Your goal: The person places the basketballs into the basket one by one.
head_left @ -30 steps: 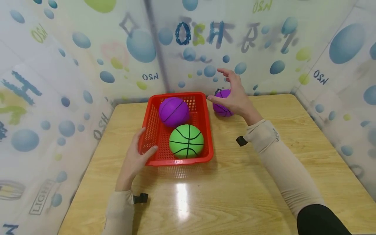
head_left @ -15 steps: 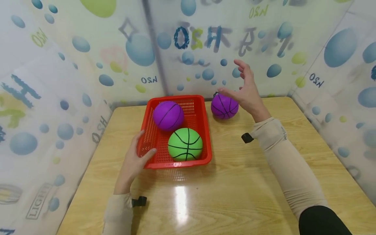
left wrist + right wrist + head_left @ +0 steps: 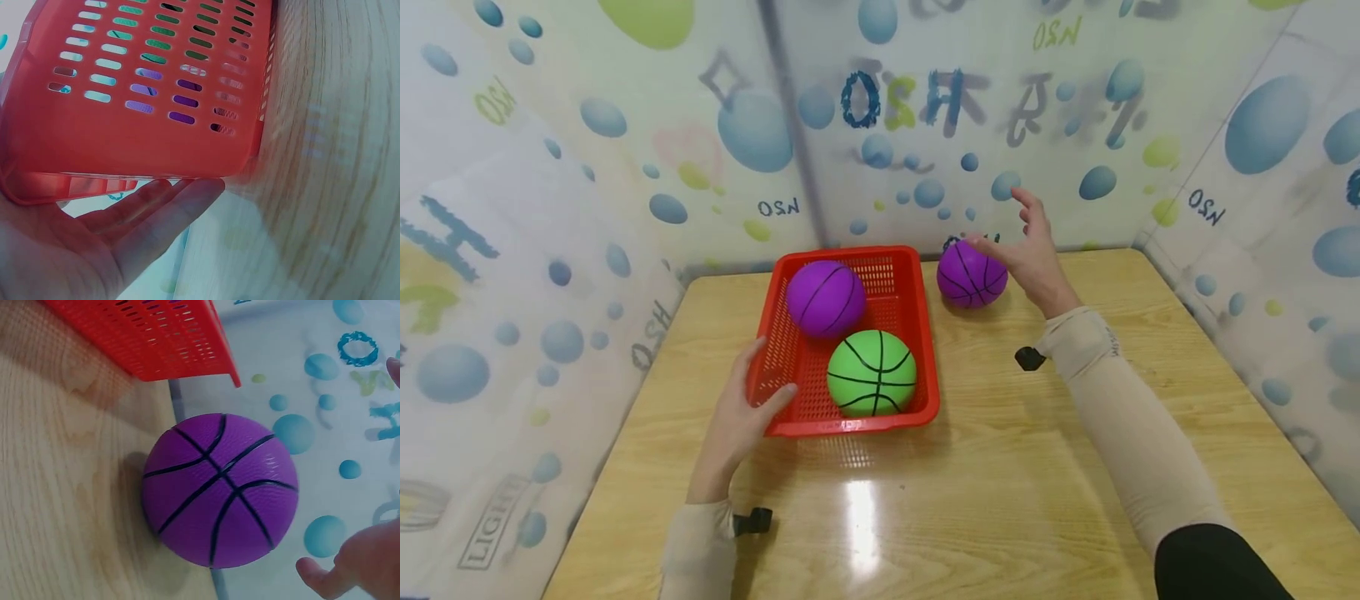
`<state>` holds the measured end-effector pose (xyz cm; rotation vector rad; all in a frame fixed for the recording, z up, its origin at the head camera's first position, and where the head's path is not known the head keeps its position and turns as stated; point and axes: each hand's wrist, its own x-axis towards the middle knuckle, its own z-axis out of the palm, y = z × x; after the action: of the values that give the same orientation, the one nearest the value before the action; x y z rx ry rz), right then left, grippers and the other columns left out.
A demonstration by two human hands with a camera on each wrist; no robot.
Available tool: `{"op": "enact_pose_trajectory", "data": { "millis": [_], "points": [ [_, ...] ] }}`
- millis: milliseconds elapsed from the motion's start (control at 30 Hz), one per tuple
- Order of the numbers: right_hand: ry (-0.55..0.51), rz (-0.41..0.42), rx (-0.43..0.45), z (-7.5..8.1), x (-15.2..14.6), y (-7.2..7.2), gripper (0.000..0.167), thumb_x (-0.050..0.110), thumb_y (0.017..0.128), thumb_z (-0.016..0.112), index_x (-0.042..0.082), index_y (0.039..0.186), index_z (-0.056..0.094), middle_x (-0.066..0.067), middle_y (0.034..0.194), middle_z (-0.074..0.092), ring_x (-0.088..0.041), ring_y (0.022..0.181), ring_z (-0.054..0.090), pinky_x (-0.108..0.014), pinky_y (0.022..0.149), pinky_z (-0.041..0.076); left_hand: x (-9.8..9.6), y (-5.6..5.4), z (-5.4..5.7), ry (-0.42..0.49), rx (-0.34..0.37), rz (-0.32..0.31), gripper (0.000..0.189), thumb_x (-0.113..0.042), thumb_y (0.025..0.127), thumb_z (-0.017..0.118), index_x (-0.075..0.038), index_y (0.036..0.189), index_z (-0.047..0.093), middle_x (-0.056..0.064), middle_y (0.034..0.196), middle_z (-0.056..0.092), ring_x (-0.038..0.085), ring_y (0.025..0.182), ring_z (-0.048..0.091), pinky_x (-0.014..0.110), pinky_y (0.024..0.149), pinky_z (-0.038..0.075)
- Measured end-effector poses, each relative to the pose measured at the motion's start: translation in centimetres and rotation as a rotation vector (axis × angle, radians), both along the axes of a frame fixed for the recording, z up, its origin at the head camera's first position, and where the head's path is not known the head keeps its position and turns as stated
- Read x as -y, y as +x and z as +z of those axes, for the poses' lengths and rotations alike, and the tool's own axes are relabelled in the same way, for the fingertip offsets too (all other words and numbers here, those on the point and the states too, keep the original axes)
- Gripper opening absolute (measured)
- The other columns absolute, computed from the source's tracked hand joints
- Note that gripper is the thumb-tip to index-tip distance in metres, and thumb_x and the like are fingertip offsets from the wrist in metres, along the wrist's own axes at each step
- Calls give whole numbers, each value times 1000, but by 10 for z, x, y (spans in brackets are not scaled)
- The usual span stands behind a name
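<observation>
A red perforated plastic basket (image 3: pixel 928 358) stands on the table, holding a purple basketball (image 3: pixel 826 299) at the back left and a green basketball (image 3: pixel 872 372) at the front right. At its front left corner is my left hand (image 3: pixel 741 412), with straight fingers (image 3: pixel 165 215) along the outside wall and the thumb over the rim. Another purple basketball (image 3: pixel 972 275) rests on the table just right of the basket; the right wrist view shows it whole. My right hand (image 3: pixel 1033 258) hovers above and right of this ball, fingers spread and holding nothing.
The wooden table (image 3: pixel 985 492) reaches back to a wall covering (image 3: pixel 880 192) printed with blue and green dots. Similar printed walls rise on the left and right. The outside purple ball sits near the table's back edge.
My right hand has moved right, away from the basket, then dropped slightly. The purple ball in the basket has shifted a little left. My left hand has stayed at the basket corner.
</observation>
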<state>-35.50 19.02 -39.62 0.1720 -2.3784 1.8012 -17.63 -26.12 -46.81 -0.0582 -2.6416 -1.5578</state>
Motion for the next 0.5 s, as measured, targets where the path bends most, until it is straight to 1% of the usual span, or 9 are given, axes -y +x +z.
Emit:
{"op": "enact_pose_trajectory", "data": {
  "millis": [133, 267, 400, 500],
  "points": [
    [-36, 2, 53, -12, 2, -8, 115, 47, 89, 94, 40, 176, 19, -9, 185, 6, -34, 170, 7, -68, 133, 22, 1, 1, 0, -7, 2, 2, 95, -32, 104, 80, -28, 179, 21, 13, 181, 30, 42, 157, 43, 70, 128, 33],
    [-67, 3, 90, -27, 5, -14, 114, 45, 92, 93, 35, 177, 18, -14, 184, 6, -37, 170, 10, -67, 133, 26, 1, 1, -1, -12, 1, 0, 95, -32, 105, 79, -27, 179, 21, 13, 181, 30, 42, 158, 41, 72, 128, 32],
    [-77, -1, 124, -44, 7, -21, 115, 45, 92, 92, 31, 178, 17, -18, 182, 8, -43, 167, 16, -66, 131, 32, 1, 0, -3, -19, -8, 3, 92, -34, 105, 79, -29, 178, 24, 11, 181, 31, 41, 159, 40, 72, 128, 31],
    [-77, -11, 139, -55, 7, -24, 116, 44, 91, 93, 29, 178, 17, -21, 178, 15, -45, 162, 26, -64, 129, 37, 0, -2, -5, -29, -14, 3, 93, -33, 105, 80, -29, 178, 24, 11, 181, 30, 41, 160, 39, 72, 129, 31]
  ]
}}
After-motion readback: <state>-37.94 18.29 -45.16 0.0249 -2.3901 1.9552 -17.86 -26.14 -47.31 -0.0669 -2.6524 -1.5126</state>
